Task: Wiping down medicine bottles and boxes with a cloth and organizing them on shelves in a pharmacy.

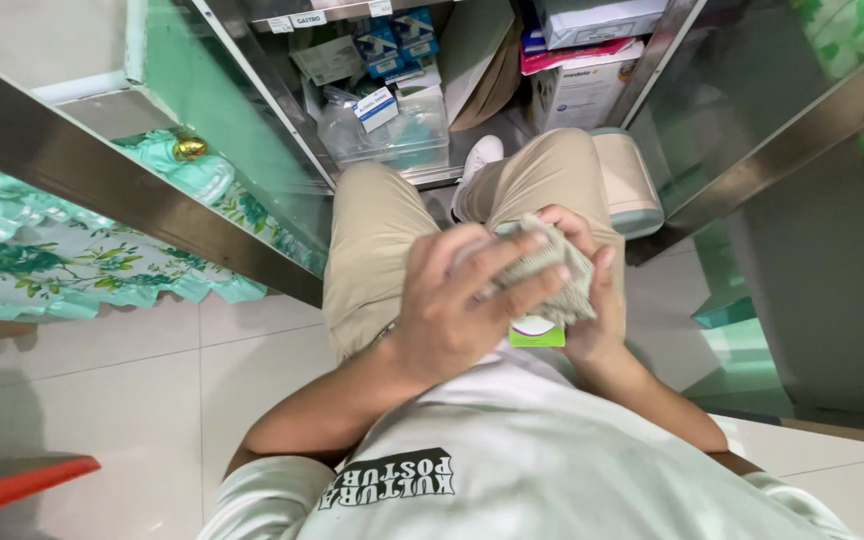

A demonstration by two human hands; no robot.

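Two hands show, the left hand (452, 310) and the right hand (592, 300); together they hold one bundle of paper notes (547, 275); one small green and white box (537, 333) sits under them; one white shoe (479, 155) shows; one clear plastic tub (392, 135) stands on the shelf; one gold ball (189, 148) sits left.

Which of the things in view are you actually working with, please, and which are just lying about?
In hand:
left hand
right hand
wad of grey-green paper, held by both
green-and-white box, beneath it

Lying about:
clear plastic tub
stacked cartons
floral cloth
beige bin
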